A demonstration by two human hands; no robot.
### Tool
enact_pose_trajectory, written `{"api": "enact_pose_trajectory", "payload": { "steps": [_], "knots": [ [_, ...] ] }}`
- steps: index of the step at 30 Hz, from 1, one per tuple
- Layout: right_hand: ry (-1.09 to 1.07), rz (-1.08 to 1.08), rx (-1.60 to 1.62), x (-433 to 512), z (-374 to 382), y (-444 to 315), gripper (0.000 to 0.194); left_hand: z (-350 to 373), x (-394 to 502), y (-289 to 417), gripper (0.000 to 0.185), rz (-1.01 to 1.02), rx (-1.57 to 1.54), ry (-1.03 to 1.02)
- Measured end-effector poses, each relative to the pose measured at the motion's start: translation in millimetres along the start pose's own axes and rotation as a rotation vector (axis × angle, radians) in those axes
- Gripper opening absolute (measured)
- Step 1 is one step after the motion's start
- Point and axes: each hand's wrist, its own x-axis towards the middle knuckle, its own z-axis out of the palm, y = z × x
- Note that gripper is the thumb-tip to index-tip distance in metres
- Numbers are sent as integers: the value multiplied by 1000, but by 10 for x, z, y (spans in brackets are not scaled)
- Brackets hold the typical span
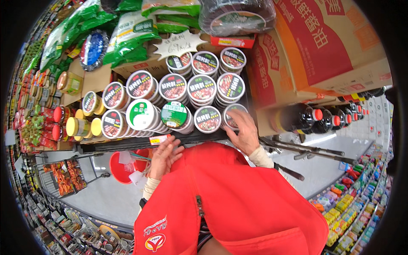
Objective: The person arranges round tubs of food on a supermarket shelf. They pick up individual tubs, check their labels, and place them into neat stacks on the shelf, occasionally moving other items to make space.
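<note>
Stacks of round plastic tubs with printed lids stand in rows on a dark display shelf. My right hand (244, 132) rests on the tub at the front right (235, 115), thumb and fingers spread at its near rim. My left hand (165, 156) is low at the shelf's front edge, beside a price tag (159, 139), its fingers apart and holding nothing. Nearest above it are a green-lidded tub (174, 114), lying tilted, and a leaning row of tubs with a green and white lid (140, 114) at its front. Another tub (207, 119) stands just left of my right hand.
Soy sauce cartons (318, 47) and dark bottles with red caps (299, 117) are at right. Yellow-lidded jars (78, 127) stand at left, green and white bags (132, 28) behind. Below are a red bucket (118, 170), a wire cart (44, 178) and metal bars (306, 153).
</note>
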Motion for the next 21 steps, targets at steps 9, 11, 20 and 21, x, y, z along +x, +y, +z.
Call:
{"api": "enact_pose_trajectory", "payload": {
  "steps": [9,11,20,21],
  "knots": [
    [33,0,73,48,-223,75,37,545,-345,1256,38,574,592,-73],
    [38,18,91,53,-249,77,37,686,-167,1516,39,673,815,-86],
    [114,34,95,-137,-382,38,37,1292,1209,1585,51,1181,2059,107],
    [125,43,82,-180,-403,44,37,1295,1320,1570,52,1152,2138,141]
  ]
}}
